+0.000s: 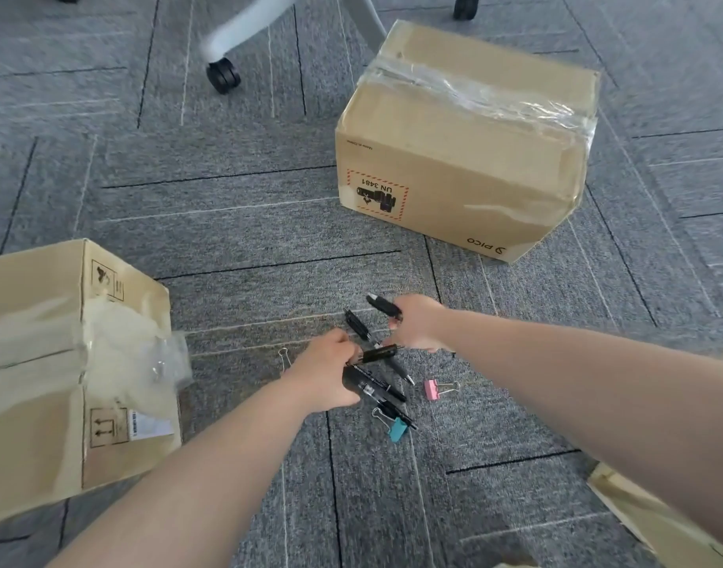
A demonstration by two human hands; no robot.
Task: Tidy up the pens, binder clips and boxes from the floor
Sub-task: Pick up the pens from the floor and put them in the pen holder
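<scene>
Several black pens (379, 386) lie crossed in a small heap on the grey carpet. My left hand (326, 373) is closed on one black pen (381, 353) at the left side of the heap. My right hand (418, 325) grips another black pen (383, 306) whose end sticks out up-left. A pink binder clip (433, 389) lies right of the heap, a teal binder clip (397, 429) below it, and a clip's wire handle (285, 358) shows left of my left hand. A taped cardboard box (466, 141) stands beyond; a second cardboard box (64, 362) lies at left.
An office chair's base and castors (223, 75) stand at the top of the view. Another piece of cardboard (654, 522) shows at the bottom right edge. A clear plastic bag (146, 362) hangs from the left box's torn side.
</scene>
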